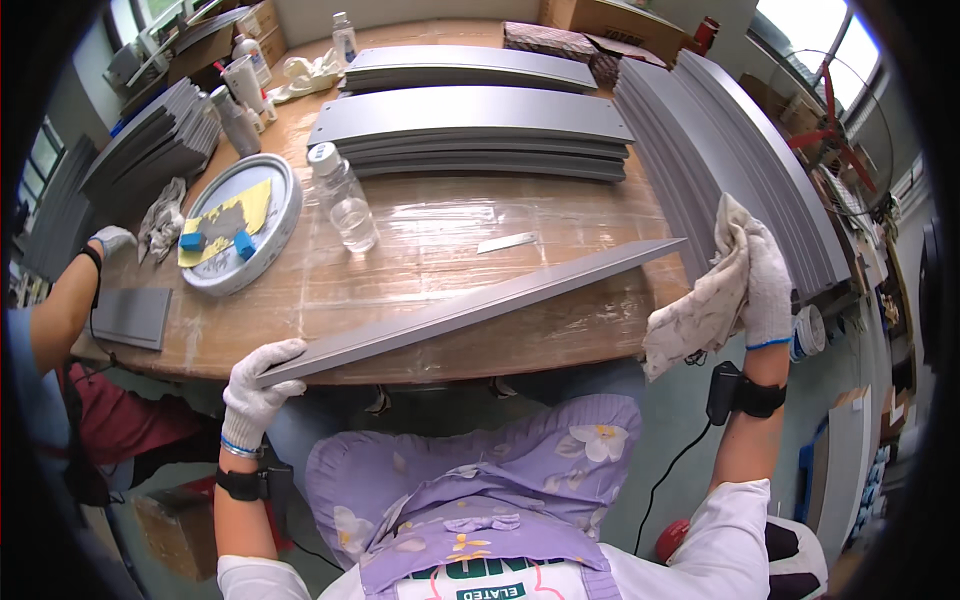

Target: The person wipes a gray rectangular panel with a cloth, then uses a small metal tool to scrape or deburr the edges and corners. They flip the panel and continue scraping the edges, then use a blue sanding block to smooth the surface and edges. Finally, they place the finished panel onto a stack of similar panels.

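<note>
My left hand, in a white knit glove, is closed round the near left end of a long grey panel. The panel is tilted on edge, slanting up to the right over the front of the table. Bunched in my gloved right hand is a stained whitish cloth, hanging down just past the panel's far right end. The cloth and the panel look apart, though the gap is small. A small pale strip lies flat behind the panel.
Stacks of grey panels stand at the back, right and left. A clear bottle stands by a round white tub bearing a yellow sheet and blue blocks. At left, a co-worker's gloved hand is near another cloth.
</note>
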Tool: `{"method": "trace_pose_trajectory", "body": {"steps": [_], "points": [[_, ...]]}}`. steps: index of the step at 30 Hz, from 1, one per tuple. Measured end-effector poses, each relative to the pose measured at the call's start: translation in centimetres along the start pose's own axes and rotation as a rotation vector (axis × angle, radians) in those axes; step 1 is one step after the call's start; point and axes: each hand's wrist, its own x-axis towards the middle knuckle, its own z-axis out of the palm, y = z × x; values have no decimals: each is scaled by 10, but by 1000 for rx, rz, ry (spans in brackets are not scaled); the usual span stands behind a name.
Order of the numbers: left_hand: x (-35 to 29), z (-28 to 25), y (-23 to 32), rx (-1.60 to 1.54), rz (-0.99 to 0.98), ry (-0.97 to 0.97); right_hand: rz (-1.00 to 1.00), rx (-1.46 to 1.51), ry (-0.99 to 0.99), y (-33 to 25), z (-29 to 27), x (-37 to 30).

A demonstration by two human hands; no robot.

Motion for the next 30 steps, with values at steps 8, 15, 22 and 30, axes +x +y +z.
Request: {"method": "trace_pose_trajectory", "body": {"steps": [8, 15, 22, 30], "points": [[-11, 15, -19, -83, 148, 2, -57, 301, -95, -40, 130, 84], [-30, 18, -29, 95, 378, 47, -530, -855, -821, -29, 199, -56], [-42, 37, -39, 72, 359, 182, -991, -1230, -912, 56, 183, -149], [-66, 71, -7, -1137, -262, -25, -1090, -1172, -737, 81, 193, -180]]}}
